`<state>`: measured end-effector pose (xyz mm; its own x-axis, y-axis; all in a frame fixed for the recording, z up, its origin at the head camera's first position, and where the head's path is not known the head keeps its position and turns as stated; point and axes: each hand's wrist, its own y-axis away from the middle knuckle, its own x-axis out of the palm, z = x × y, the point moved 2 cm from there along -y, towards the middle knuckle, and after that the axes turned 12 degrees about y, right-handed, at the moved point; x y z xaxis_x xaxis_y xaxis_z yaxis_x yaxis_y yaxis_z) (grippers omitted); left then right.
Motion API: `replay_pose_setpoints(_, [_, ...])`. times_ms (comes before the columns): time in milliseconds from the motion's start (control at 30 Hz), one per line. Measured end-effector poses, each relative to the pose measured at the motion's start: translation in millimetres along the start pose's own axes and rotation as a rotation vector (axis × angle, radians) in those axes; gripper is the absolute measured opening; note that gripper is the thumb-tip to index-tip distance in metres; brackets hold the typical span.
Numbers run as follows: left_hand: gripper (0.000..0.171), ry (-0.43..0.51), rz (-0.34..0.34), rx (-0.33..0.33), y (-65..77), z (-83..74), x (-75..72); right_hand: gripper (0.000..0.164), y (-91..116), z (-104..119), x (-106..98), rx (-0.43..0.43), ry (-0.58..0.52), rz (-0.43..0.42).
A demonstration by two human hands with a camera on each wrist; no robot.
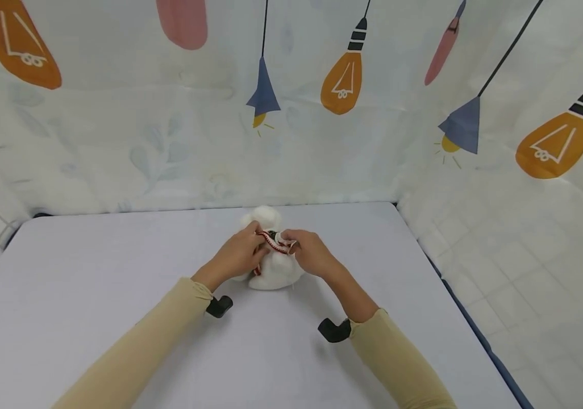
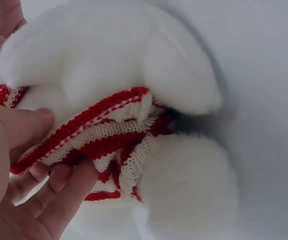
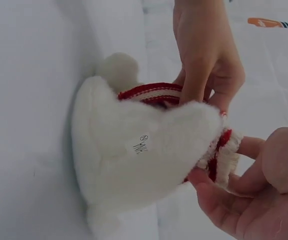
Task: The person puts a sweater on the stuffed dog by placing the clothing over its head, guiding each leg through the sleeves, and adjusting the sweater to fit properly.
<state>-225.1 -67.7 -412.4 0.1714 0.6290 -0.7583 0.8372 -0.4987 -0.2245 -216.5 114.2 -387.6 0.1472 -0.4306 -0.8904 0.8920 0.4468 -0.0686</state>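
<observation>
A white plush toy (image 1: pixel 275 274) sits on the table, wearing a small red-and-white striped knitted sweater (image 2: pixel 104 135). My left hand (image 1: pixel 240 253) pinches the sweater's red edge, thumb on top and fingers beneath the knit. On the other side, my right hand (image 1: pixel 313 253) pinches a cream ribbed end of the sweater between thumb and fingers, beside one of the toy's limbs. The right wrist view shows the toy's furry body with a small printed label (image 3: pixel 140 144). Part of the sweater is hidden behind the toy and my fingers.
The table (image 1: pixel 117 284) has a white cover, and its far edge lies just behind the toy. A white curtain (image 1: pixel 209 125) printed with lamps and bulbs hangs behind and to the right. Black wrist mounts (image 1: pixel 334 330) jut from both sleeves.
</observation>
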Motion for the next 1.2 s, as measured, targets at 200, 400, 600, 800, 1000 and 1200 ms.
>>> replay_pose_setpoints(200, [0.013, -0.048, -0.030, -0.028, 1.7, -0.6, 3.4, 0.045, -3, 0, 0, -0.028, 0.033, -0.009])
replay_pose_setpoints(400, [0.013, -0.077, -0.048, -0.084, 3.7, -1.8, 2.1, 0.056, -2, -4, -2, -0.085, 0.023, 0.103])
replay_pose_setpoints(600, [0.011, -0.067, -0.086, -0.087, 3.7, -1.0, 7.1, 0.060, -5, -2, -13, -0.053, 0.015, 0.259])
replay_pose_setpoints(800, [0.008, -0.018, -0.219, -0.092, 4.7, -0.4, 9.5, 0.055, -14, 0, -14, -0.023, 0.039, 0.323])
replay_pose_setpoints(1000, [0.033, 0.031, -0.198, -0.159, 3.6, 1.9, 9.4, 0.060, -23, 4, -10, -0.004, 0.150, 0.370])
replay_pose_setpoints(1200, [0.026, 0.135, -0.154, -0.143, 2.7, 5.1, 9.3, 0.054, -29, 7, -4, 0.010, 0.236, 0.403])
